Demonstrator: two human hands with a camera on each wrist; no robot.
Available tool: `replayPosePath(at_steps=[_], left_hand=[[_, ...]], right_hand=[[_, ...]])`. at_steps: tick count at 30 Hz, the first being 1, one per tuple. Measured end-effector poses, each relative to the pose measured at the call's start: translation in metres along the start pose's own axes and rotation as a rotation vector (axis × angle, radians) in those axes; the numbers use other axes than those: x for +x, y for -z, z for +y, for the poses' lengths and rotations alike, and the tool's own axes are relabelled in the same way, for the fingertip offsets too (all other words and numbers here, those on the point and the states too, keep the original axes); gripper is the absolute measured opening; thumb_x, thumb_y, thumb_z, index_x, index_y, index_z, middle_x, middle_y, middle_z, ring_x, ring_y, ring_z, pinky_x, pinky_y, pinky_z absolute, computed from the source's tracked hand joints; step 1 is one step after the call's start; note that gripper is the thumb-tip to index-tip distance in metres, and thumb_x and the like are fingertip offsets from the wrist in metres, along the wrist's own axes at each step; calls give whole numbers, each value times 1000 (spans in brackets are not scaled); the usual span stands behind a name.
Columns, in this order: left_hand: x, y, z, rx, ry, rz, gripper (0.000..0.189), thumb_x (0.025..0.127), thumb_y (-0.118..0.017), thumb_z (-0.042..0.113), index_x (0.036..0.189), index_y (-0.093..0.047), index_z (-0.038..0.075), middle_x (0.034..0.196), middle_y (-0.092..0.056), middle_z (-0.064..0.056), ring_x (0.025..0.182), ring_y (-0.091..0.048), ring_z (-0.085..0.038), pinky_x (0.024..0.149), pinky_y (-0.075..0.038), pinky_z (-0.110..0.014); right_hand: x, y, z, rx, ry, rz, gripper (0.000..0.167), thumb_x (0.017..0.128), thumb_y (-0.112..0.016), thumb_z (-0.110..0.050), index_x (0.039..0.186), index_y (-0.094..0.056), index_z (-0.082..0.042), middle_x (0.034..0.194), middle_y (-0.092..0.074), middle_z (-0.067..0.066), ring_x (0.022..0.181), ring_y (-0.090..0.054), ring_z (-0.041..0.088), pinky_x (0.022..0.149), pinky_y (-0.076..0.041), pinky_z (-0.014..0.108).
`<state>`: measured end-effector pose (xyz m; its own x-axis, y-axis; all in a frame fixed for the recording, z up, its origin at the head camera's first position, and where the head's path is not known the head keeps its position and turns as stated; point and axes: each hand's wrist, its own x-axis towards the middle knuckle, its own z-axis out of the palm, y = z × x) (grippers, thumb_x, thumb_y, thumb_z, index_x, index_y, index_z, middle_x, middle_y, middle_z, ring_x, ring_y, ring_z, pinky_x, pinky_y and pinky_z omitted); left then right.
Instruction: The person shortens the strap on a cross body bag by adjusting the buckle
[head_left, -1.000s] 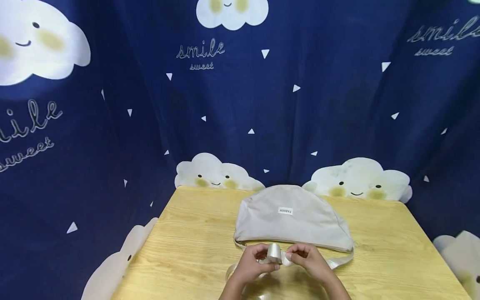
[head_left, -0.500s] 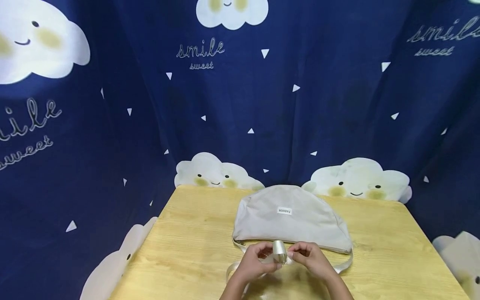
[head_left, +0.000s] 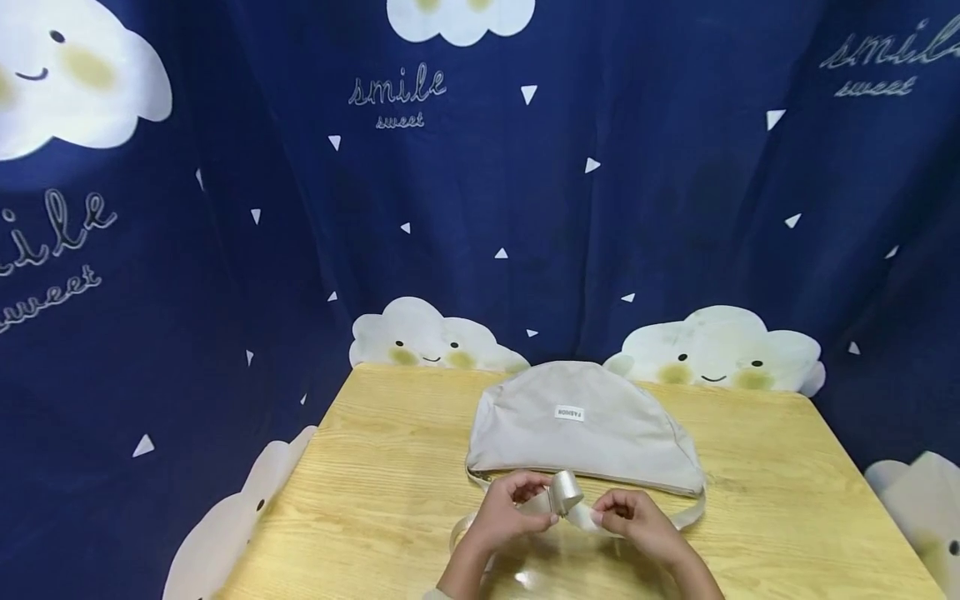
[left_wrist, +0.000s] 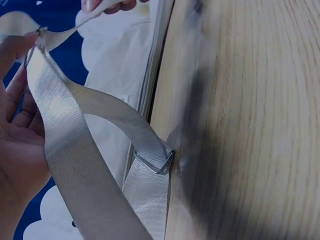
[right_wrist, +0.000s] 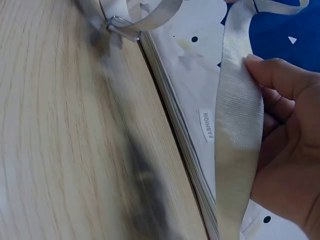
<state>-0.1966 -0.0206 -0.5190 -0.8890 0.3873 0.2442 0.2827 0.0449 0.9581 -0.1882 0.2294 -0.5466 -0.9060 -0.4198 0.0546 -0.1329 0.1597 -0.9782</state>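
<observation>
A pale grey bag [head_left: 577, 446] with a small FASHION label [head_left: 569, 413] lies on the table, its zip edge toward me. My left hand [head_left: 504, 510] pinches the bag's strap beside a metal slider [left_wrist: 39, 35], where the webbing stands up in a loop [head_left: 566, 490]. To the right of the loop, my right hand [head_left: 637, 523] grips a flat length of the same strap [right_wrist: 239, 100] between thumb and curled fingers. Lower on the strap, a metal ring [left_wrist: 156, 162] joins two stretches of webbing. Part of the slider is hidden behind the left fingers.
The wooden table [head_left: 397, 442] has a dark blue curtain [head_left: 480, 208] with printed clouds behind it and along its sides. Strap ends run from both lower corners of the bag, and a slack strap loop [head_left: 459, 529] lies by the left forearm.
My right hand has shifted slightly right, and more flat strap shows between the hands. The standing loop has moved right and tilted. The head view has tipped slightly.
</observation>
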Motion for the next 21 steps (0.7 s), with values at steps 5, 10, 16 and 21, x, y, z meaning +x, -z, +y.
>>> replayPosePath(at_steps=[5,10,16,21], left_hand=[[-1,1,18,19,-30,45,37,68,-75,-3,104,-63,-5,92,-62,-19,82,-57,-23,73,-47,-32],[-2,1,24,12,-17,46,36,68,-76,-2,102,-64,-3,92,-64,-14,79,-57,-14,74,-46,-30],[-2,1,22,5,-35,64,37,67,-78,-2,101,-65,-1,89,-65,-14,78,-60,-33,73,-47,-40],[-1,2,20,-35,-35,54,40,69,-76,-4,106,-62,-2,93,-64,-19,81,-60,-25,75,-47,-42]], right_hand=[[3,-6,-3,56,43,8,14,90,-58,-5,93,-59,8,81,-60,5,65,-49,7,56,-44,26],[5,-11,-6,113,55,17,16,91,-57,-4,95,-57,12,79,-59,5,63,-47,5,55,-43,25],[8,-14,-10,150,87,-4,15,91,-56,-2,96,-57,13,82,-60,3,67,-52,7,60,-46,25],[10,-14,-15,171,133,-24,14,90,-56,-1,95,-56,13,85,-61,3,72,-54,10,64,-48,27]])
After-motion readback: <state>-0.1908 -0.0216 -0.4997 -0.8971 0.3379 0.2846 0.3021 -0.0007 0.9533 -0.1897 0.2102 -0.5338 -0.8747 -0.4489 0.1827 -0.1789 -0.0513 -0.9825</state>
